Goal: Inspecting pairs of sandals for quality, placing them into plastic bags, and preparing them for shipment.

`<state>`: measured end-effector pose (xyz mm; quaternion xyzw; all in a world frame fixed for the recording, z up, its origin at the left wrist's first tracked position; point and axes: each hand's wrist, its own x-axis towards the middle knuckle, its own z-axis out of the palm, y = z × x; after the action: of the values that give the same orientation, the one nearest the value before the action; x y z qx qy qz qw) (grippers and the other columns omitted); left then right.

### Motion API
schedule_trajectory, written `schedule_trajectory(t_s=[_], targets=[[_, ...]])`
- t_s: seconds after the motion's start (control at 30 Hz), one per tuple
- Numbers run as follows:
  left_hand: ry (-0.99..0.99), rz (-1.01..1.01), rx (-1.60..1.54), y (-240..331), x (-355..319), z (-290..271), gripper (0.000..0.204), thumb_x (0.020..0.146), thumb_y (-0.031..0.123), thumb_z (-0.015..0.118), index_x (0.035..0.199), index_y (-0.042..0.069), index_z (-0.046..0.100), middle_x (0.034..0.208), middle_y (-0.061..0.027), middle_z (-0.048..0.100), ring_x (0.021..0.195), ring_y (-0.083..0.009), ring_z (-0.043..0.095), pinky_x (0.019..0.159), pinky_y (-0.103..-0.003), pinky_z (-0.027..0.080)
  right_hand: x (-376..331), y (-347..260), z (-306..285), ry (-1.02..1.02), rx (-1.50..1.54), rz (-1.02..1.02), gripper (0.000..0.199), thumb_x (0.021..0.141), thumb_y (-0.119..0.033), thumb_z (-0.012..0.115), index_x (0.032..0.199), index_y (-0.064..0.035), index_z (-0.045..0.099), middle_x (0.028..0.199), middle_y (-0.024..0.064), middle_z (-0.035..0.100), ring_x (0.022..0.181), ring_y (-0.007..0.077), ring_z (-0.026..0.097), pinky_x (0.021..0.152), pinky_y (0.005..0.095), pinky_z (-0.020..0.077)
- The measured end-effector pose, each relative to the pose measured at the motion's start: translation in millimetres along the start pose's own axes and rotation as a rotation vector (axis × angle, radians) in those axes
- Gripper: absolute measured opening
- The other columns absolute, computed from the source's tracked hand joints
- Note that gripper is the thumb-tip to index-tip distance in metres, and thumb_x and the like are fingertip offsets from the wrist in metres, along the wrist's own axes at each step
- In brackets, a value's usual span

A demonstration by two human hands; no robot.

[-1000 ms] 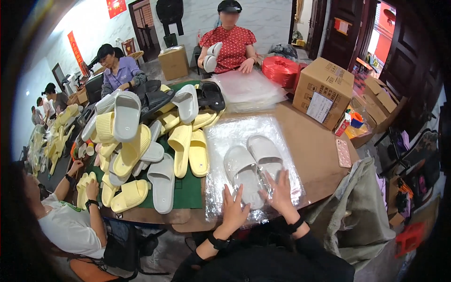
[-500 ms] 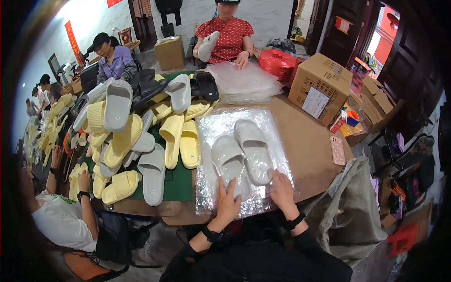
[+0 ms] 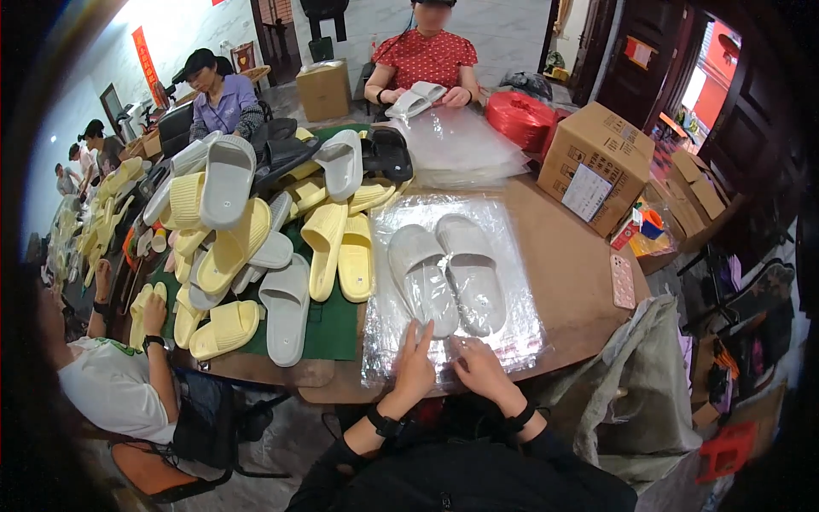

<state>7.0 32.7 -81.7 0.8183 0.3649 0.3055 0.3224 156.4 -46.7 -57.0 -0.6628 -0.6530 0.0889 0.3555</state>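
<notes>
A pair of grey slide slippers (image 3: 475,294) lies side by side, toes pointing away from me, on the brown table. Clear film with bright glints surrounds them; they appear to be inside a flat transparent plastic bag (image 3: 525,320). My left hand (image 3: 415,367) touches the heel of the left slipper through the film, with fingers stretched out. Just below the right slipper's heel, my right hand (image 3: 480,369) rests on the near part of the bag, its fingers loosely bent and apart. Neither hand grips anything visible.
Yellow and grey slippers (image 3: 286,311) are heaped at the left on a green mat (image 3: 333,333). Beyond my bag lies a stack of clear bags (image 3: 461,149), before a person in red holding a grey slipper. A carton (image 3: 597,166) and a phone (image 3: 623,282) sit at the right.
My right hand has moved left and nearer to me, from the right slipper's side to below its heel. Across the table, the person in red has lowered a grey slipper over the bags.
</notes>
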Motion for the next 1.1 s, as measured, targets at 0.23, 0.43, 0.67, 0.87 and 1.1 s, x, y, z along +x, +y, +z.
schedule_trajectory(t_s=[0.23, 0.43, 0.67, 0.87, 1.1], targets=[[0.034, -0.118, -0.344, 21, 6, -18, 0.073, 0.072, -0.018, 0.043, 0.139, 0.011, 0.041, 0.144, -0.0242, 0.028, 0.126, -0.0366, 0.040, 0.093, -0.035, 0.046, 0, -25, -27, -0.441, 0.256, 0.353, 0.033, 0.092, -0.029, 0.056, 0.094, 0.0026, 0.065, 0.073, 0.0109, 0.066, 0.065, 0.0208, 0.062, 0.060, 0.0341, 0.0492], [-0.052, -0.040, -0.498, 53, 4, -22, 0.065, 0.079, -0.017, 0.039, 0.138, 0.009, 0.042, 0.145, -0.0157, 0.034, 0.130, -0.0304, 0.040, 0.098, -0.031, 0.042, -32, -2, -6, -0.485, 1.292, 0.523, 0.051, 0.101, -0.037, 0.033, 0.133, 0.0024, 0.040, 0.125, 0.0165, 0.054, 0.111, 0.0223, 0.056, 0.095, 0.0359, 0.0449], [-0.178, 0.085, -0.456, 69, -10, -8, 0.065, 0.080, -0.013, 0.040, 0.141, 0.008, 0.036, 0.146, -0.0153, 0.032, 0.134, -0.0310, 0.033, 0.109, -0.034, 0.027, -10, -16, 7, 0.336, 1.736, 0.856, 0.033, 0.095, -0.032, 0.051, 0.111, -0.0035, 0.050, 0.095, 0.0082, 0.061, 0.086, 0.0184, 0.062, 0.064, 0.0255, 0.0503], [-0.217, 0.216, -0.209, 65, -6, -24, 0.056, 0.086, 0.013, 0.057, 0.140, 0.014, 0.040, 0.142, -0.0207, 0.035, 0.132, -0.0357, 0.032, 0.107, -0.045, 0.027, 7, -2, -3, 0.512, 1.464, 0.722, 0.027, 0.089, -0.012, 0.053, 0.111, 0.0025, 0.049, 0.101, 0.0127, 0.058, 0.079, 0.0214, 0.062, 0.067, 0.0327, 0.0542], [-0.469, -0.089, 0.180, 9, -9, -12, 0.051, 0.089, 0.041, 0.054, 0.132, 0.014, 0.049, 0.142, -0.0225, 0.033, 0.132, -0.0408, 0.028, 0.106, -0.051, 0.024, 41, 47, -62, 0.774, 1.279, 0.572, 0.031, 0.087, -0.010, 0.054, 0.114, 0.0044, 0.050, 0.108, 0.0142, 0.057, 0.090, 0.0239, 0.060, 0.077, 0.0378, 0.0548]])
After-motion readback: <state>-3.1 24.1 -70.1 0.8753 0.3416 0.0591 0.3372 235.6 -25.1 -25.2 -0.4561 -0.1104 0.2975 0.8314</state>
